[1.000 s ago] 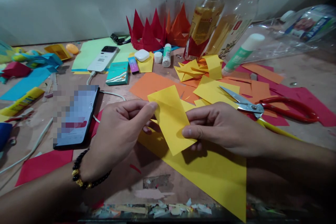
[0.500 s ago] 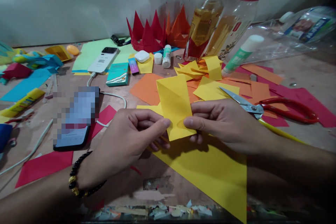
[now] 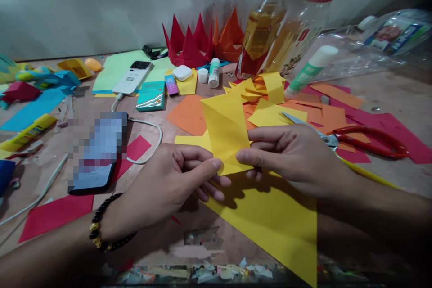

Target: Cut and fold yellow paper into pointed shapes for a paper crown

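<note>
Between my hands stands a creased piece of yellow paper (image 3: pixel 226 130), raised above the table. My left hand (image 3: pixel 184 175) pinches its lower left corner, thumb in front and the other fingers behind or below. On the right edge, my right hand (image 3: pixel 286 157) grips it between thumb and fingers. Beneath lies a larger yellow sheet (image 3: pixel 280 216), partly hidden by my hands and reaching over the table's front edge. Scissors with red handles (image 3: pixel 367 139) rest just beyond my right hand. Yellow folded paper pieces (image 3: pixel 259 87) are heaped behind the held paper.
Red (image 3: pixel 189 45) and orange (image 3: pixel 229 38) paper crowns stand against the wall. Right of them are drink bottles (image 3: pixel 261 31) and an upright glue stick (image 3: pixel 312 72). A phone (image 3: pixel 99 153) with a white cable (image 3: pixel 158 123) lies left, near red paper (image 3: pixel 57 216). Orange scraps (image 3: pixel 187 114) lie behind.
The paper's lower edge has risen slightly and its lower left corner has shifted right. My left hand's fingers have spread a little and moved right. My right hand has barely moved.
</note>
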Demonstrator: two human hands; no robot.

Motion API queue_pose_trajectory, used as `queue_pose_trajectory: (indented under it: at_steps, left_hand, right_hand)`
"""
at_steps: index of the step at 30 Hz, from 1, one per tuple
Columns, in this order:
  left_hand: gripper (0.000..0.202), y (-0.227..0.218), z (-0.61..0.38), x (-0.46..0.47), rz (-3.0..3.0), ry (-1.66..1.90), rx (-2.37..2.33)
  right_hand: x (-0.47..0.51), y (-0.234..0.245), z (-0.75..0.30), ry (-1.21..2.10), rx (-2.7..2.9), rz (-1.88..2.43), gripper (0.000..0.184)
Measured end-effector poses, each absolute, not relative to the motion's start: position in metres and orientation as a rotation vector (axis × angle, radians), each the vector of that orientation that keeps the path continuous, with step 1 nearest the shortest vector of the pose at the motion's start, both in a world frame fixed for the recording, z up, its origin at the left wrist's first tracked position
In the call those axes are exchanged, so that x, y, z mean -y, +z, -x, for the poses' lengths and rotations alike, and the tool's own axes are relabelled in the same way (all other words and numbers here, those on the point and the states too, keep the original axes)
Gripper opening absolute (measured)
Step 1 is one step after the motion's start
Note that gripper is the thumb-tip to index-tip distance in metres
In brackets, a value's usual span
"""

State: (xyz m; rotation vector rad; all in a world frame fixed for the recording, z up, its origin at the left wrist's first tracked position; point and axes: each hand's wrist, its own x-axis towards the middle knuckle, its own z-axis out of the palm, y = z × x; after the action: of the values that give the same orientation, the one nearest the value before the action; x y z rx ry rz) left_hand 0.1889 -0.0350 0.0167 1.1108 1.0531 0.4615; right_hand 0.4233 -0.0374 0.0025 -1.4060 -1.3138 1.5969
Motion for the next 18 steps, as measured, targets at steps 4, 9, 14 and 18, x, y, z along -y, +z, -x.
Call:
queue_pose_trajectory:
  at_steps: [4,9,14,18]
  left_hand:
    - [0.03,0.018,-0.188,0.037,-1.12,0.464,-1.042]
    - [0.025,0.02,-0.189,0.034,-1.158,0.558,-1.117]
    - [0.024,0.01,-0.184,0.027,-1.247,0.819,-1.171]
    - [0.028,0.007,-0.181,0.027,-1.249,0.831,-1.165]
  right_hand:
    - [0.036,0.004,-0.422,1.612,1.235,1.449,0.033]
    - [0.04,0.003,-0.422,1.773,1.311,1.36,0.023]
    - [0.042,0.001,-0.42,1.896,1.35,1.378,0.06]
    - [0.042,0.0,-0.418,1.866,1.508,1.347,0.044]
